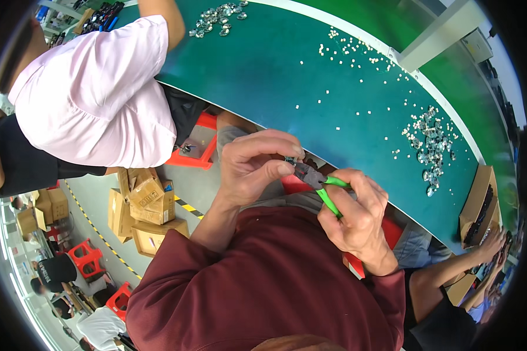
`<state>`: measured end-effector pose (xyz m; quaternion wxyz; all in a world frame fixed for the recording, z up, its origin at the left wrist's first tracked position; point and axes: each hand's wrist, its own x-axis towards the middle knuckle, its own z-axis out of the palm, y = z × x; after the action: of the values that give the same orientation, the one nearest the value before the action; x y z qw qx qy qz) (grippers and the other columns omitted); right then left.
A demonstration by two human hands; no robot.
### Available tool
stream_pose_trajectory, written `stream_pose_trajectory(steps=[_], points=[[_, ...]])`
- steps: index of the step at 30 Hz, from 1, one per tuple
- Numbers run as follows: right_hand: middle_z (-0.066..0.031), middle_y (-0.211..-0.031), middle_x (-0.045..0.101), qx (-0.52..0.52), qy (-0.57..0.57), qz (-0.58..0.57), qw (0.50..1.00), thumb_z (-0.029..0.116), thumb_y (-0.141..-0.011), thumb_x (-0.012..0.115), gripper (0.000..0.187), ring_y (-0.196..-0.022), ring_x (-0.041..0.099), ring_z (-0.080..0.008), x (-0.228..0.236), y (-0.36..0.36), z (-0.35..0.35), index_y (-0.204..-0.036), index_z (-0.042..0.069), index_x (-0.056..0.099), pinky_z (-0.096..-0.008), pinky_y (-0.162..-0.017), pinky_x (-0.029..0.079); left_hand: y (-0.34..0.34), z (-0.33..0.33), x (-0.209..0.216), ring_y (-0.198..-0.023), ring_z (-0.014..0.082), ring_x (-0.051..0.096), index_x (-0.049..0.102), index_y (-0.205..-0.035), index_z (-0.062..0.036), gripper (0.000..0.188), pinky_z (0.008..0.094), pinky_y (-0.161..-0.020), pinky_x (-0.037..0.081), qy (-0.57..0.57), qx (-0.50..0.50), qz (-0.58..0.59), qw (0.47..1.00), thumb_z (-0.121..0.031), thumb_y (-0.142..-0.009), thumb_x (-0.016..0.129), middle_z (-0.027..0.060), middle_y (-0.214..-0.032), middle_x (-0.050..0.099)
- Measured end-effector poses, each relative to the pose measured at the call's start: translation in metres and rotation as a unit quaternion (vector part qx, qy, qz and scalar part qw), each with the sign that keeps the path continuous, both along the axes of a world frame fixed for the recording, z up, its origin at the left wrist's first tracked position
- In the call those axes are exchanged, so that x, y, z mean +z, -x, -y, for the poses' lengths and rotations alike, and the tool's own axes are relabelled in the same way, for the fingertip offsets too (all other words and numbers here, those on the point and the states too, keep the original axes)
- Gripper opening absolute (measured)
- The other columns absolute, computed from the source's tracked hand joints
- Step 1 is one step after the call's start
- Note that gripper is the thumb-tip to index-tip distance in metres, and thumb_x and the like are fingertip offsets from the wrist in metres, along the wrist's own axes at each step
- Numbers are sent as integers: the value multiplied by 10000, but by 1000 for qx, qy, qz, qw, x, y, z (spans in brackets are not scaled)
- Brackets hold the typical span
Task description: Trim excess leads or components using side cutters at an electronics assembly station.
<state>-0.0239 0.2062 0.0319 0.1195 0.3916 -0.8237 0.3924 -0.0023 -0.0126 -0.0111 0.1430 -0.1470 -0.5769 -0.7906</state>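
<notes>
My left hand (252, 164) pinches a small part (291, 159) between thumb and fingertips; it looks dark and glassy, but the fingers cover most of it. Green-handled pliers (310, 177) are in my right hand (357, 213), its fingers wrapped round the grips. The metal jaws of the pliers reach up to the small part at my left fingertips. Whether the jaws are closed on it I cannot tell. Both hands are held over my lap, just off the near edge of the green table (246, 76).
Small shiny parts and white bits form a pile (433, 146) at right; another pile (219, 19) lies farther off. An open cardboard box (479, 205) stands at the table's right end. A co-worker in pink (99, 93) sits left, another person's arms (480, 257) reach in at right. Cartons (149, 202) stand behind.
</notes>
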Motion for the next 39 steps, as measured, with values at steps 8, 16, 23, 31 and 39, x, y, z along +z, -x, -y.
stream_pose_trajectory(steps=[8,16,23,31,39], points=[[-83,-836,617,-6,-24,2,1000,13,-566,680,182,-545,578,-220,4,-4,-1,-747,21,665,-336,-503,448,4,-6,3,-875,228,693,709,-1042,43,219,326,-762,573,-39,-37,-33,998,-9,-837,768,199,-1030,689],[-75,-820,614,-14,-11,-1,1000,14,-564,680,172,-545,578,-222,-1,-6,-1,-734,28,658,-335,-497,438,2,-2,2,-865,236,698,707,-1043,48,225,330,-751,573,8,-30,-36,999,-46,-849,769,205,-1023,689],[-101,-873,637,4,-5,16,1000,17,-558,683,223,-614,620,-247,-3,-5,-1,-781,-1,676,-355,-545,486,1,2,-2,-871,237,692,712,-1024,63,234,316,-753,559,12,-17,-21,1000,-87,-855,771,209,-1019,698],[-110,-893,638,10,-3,31,999,6,-575,683,211,-622,628,-252,-3,-4,-2,-786,-8,678,-358,-555,497,1,5,-3,-871,230,690,714,-1036,62,243,309,-743,554,41,-16,-7,999,-85,-851,772,209,-1018,700],[-107,-888,637,6,0,29,1000,3,-573,686,214,-624,628,-250,-3,-3,-1,-787,-7,679,-358,-545,495,2,6,-5,-863,231,693,714,-1048,60,244,311,-746,556,30,-20,-5,999,-81,-856,767,210,-1013,704]])
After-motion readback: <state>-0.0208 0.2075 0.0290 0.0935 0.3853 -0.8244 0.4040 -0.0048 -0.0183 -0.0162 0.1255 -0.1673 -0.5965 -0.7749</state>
